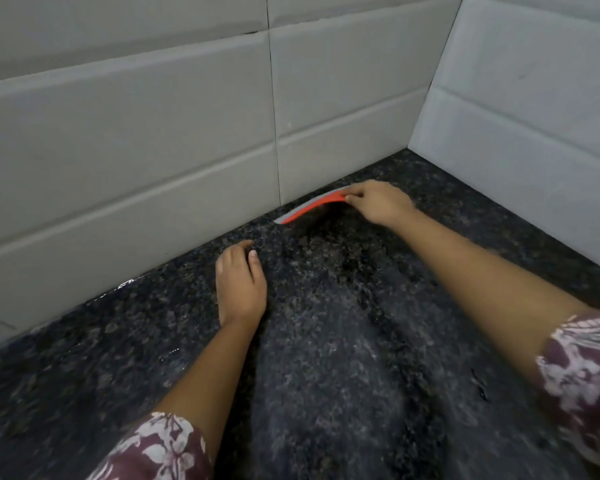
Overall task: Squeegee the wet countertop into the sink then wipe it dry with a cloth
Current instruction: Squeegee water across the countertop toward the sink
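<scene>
A flat red squeegee (310,207) with a grey rubber edge lies along the foot of the back wall on the black speckled granite countertop (343,341). My right hand (378,202) pinches its right end, the blade pressed against the counter near the wall. My left hand (241,282) rests loosely on the wet counter to the left and nearer me, fingers curled, holding nothing. Water streaks and darker wet patches show on the stone between my arms. No sink and no cloth are in view.
Pale grey tiled walls (136,150) meet in a corner (413,147) at the back right and close off the counter there. Water glints along the wall joint at the left.
</scene>
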